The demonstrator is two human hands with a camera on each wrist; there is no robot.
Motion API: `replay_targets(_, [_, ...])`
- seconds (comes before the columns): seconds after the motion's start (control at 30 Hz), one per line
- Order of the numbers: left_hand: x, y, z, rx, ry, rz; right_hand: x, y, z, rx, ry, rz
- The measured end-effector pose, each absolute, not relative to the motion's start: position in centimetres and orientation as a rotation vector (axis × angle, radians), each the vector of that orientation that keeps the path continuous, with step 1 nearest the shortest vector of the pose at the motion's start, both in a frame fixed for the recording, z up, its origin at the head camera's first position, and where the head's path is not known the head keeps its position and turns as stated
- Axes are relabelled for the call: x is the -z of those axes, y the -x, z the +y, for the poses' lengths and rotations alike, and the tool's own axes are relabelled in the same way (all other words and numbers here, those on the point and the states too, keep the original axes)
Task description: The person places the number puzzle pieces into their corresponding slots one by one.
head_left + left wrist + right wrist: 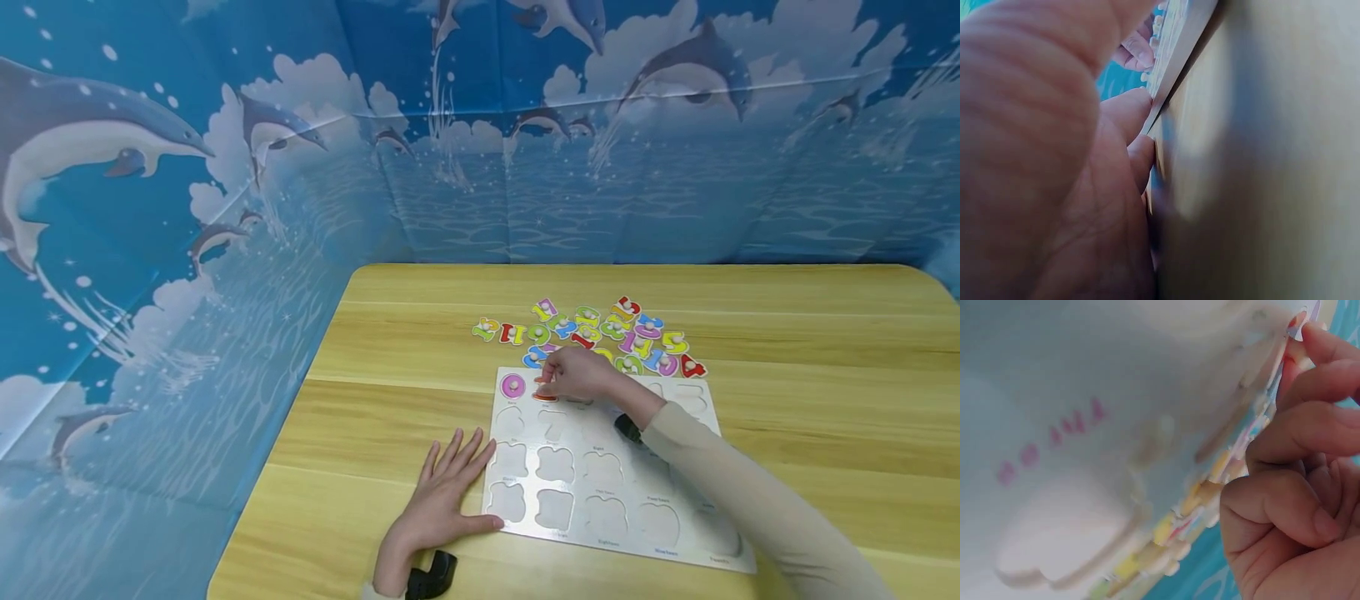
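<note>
The red piece point(545, 397) was at the second slot of the top row of the white puzzle board point(529, 475), pinched at the fingertips of the right hand point(581, 373); whether it was fully seated could not be told. That hand reached across the board from the right, its other fingers curled toward the palm, the forearm in a beige sleeve point(757, 500) slanting over the lower right slots. Just left of the red piece, a pink ring-shaped piece point(513, 386) filled the first slot. The left hand point(442, 500) held nothing: it lay palm down, fingers spread wide, its thumb at the board's near left corner. Beyond the far edge, colourful number pieces point(587, 333) lay clustered on the yellow wood-grain desk point(352, 433). Behind and to the left hung a blue cloth point(450, 200) printed with dolphins, clouds and water.
</note>
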State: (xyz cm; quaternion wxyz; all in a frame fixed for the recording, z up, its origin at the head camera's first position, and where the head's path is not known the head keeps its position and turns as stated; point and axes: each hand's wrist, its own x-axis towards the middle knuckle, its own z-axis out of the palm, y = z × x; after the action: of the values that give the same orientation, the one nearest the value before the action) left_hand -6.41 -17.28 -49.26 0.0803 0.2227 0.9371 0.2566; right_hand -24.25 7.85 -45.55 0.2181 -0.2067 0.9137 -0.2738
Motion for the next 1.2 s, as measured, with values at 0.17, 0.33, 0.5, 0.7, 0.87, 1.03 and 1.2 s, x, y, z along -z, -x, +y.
replay_targets(0.17, [49.2,6.5,-17.3,-0.76,-0.671,2.809,44.4,25.1,7.6,0.638,0.652,2.549])
replay_targets(0.33, [49.1,6.4,-17.4,-0.769,-0.669,2.805,43.4,26.7,7.4,0.617,0.808,2.61])
replay_targets(0.5, [49.1,6.4,-17.4,-0.779,-0.663,2.802,43.4,27.9,7.1,0.64,0.851,2.589])
replay_targets(0.7, [49.2,6.3,-17.3,-0.791,-0.678,2.803,44.0,28.7,6.8,0.636,0.876,2.559])
replay_targets(0.87, [49.3,6.3,-17.3,-0.785,-0.676,2.802,44.4,29.1,6.8,0.588,0.942,2.563])
replay_targets(1.03, [49.3,6.4,-17.3,-0.788,-0.667,2.795,44.5,29.2,6.6,0.564,0.982,2.577])
replay_targets(1.2, [49.3,6.4,-17.3,-0.778,-0.666,2.797,44.6,29.3,6.7,0.536,0.999,2.643])
